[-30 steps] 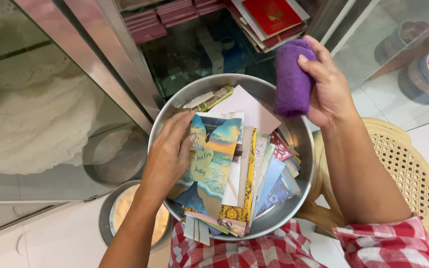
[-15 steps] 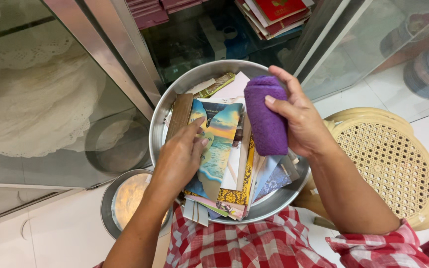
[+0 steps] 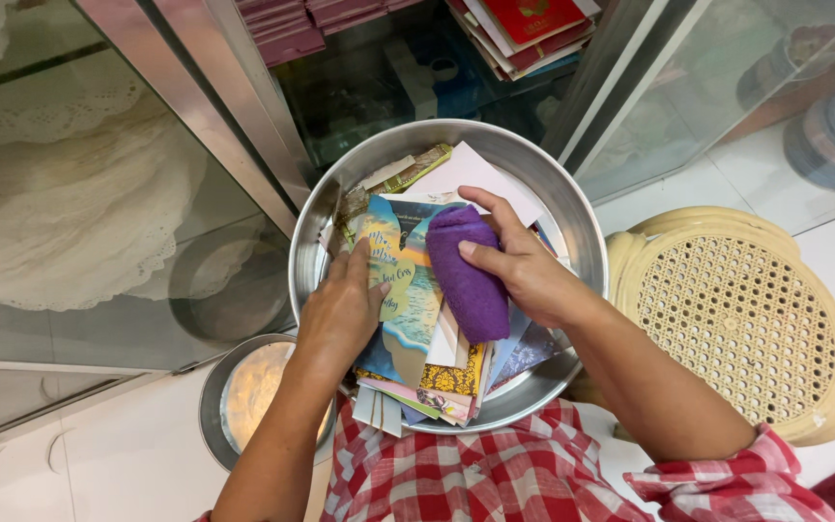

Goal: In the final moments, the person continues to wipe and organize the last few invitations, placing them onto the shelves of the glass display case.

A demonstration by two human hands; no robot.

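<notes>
Right hand (image 3: 524, 275) is clamped around a rolled purple cloth (image 3: 469, 275), fingers curled over its top end, pressing it down on the stack of cards (image 3: 408, 309). Left hand (image 3: 345, 309) lies flat and open just left of the cloth, palm on the cards, fingertips on the blue picture card (image 3: 403, 261); it grips nothing. Cards fill a round metal basin (image 3: 572, 208) on the lap, some poking over the near rim. Beyond the grip: a glass cabinet frame (image 3: 205, 116) with red booklets (image 3: 533, 19) inside. Right of it, a woven cane stool (image 3: 746, 319). Below the left wrist, a small metal bowl (image 3: 244, 396) on the floor. Versus a second ago: the cloth has come down from above the far rim onto the cards.
</notes>
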